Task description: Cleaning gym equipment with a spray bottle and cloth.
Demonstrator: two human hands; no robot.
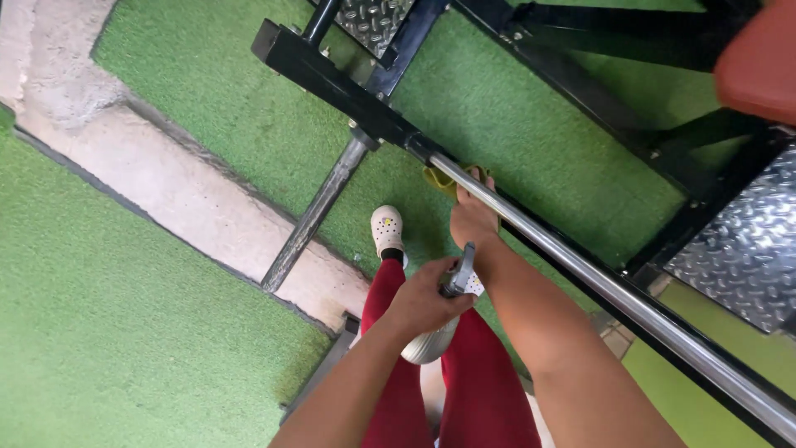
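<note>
My right hand (473, 217) presses a yellow-green cloth (442, 179) against a long chrome bar (580, 267) of a black gym machine, fingers wrapped over the cloth. My left hand (427, 297) is closed around a white spray bottle (431, 342) with a grey trigger head (458, 272), held just in front of my red trousers. The bottle hangs below the hand, close to my right forearm.
A black steel frame beam (332, 75) carries the bar. Diamond-plate footplates (746, 241) sit at the right and top. A red pad (759, 58) is at the top right. Green turf (124, 315) and a concrete strip (191, 199) lie underfoot. My white clog (386, 230) stands nearby.
</note>
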